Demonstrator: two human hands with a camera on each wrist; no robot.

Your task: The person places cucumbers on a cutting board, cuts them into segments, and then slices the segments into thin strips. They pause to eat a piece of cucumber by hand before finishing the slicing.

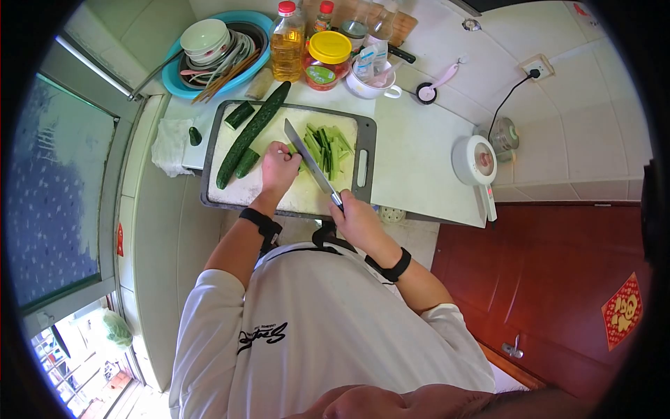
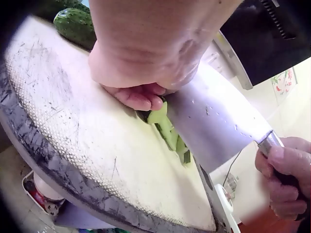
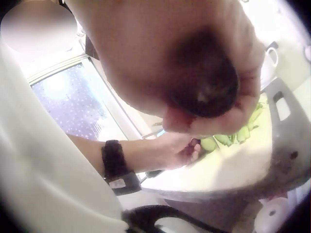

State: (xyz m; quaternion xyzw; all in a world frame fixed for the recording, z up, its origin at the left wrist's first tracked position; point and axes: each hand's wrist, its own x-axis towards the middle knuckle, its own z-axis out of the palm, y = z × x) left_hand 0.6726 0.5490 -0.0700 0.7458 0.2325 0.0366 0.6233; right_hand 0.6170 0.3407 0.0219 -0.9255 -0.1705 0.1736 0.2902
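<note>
On the cutting board [image 1: 300, 192], my left hand [image 1: 279, 170] holds a short piece of cucumber [image 2: 158, 115] under curled fingertips. My right hand [image 1: 359, 220] grips the handle of a cleaver [image 1: 312, 159], whose broad blade stands on edge right beside the left fingers. Cut cucumber strips [image 1: 333, 150] lie in a pile right of the blade. A long whole cucumber [image 1: 255, 135] slants across the board's left side. Two cucumber chunks, one behind it [image 1: 239, 115] and one near the left wrist [image 1: 247, 163], lie close by. In the right wrist view the fist hides most of the cleaver.
Behind the board stand a blue basin [image 1: 174, 82] of bowls and chopsticks, an oil bottle [image 1: 287, 49], a yellow-lidded jar [image 1: 328, 66] and a white cup [image 1: 373, 87]. A cucumber end [image 1: 195, 136] lies by a white cloth [image 1: 171, 150]. A white pot [image 1: 474, 160] sits at the right.
</note>
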